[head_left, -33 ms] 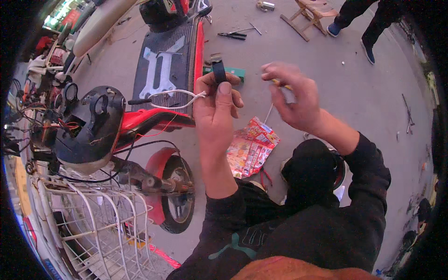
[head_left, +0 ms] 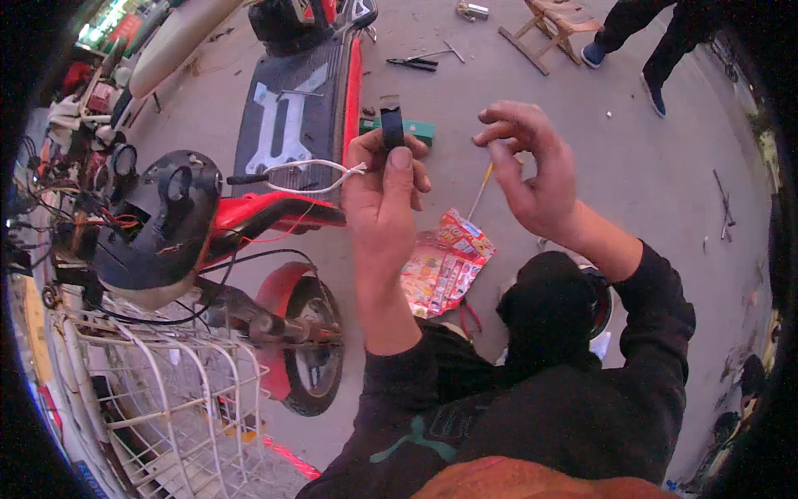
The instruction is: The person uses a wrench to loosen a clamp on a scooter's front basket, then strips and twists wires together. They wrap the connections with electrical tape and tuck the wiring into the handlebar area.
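Observation:
My left hand (head_left: 384, 195) pinches a strip of black tape (head_left: 391, 125) between thumb and fingers, and the tape stands up above the thumb. A white wire (head_left: 307, 164) loops out leftward from the same hand, tied or twisted close to the fingers. Its far tip is a black sleeve or wrapping (head_left: 247, 179). To the right, apart from the tape, my right hand (head_left: 536, 170) is raised with curved, parted fingers and nothing visible in them.
A red and black scooter (head_left: 355, 91) stands at left, a silver bracket (head_left: 278, 133) on its footboard. Nearby are a white wire basket (head_left: 170, 407), a printed red bag (head_left: 436, 270), a yellow-handled screwdriver (head_left: 487, 176), pliers (head_left: 413, 63), a green box (head_left: 422, 130), a folding stool (head_left: 565, 21) and another person's legs (head_left: 661, 62).
My right hand has shifted slightly right and its fingers have spread. The tape in my left hand now stands straighter.

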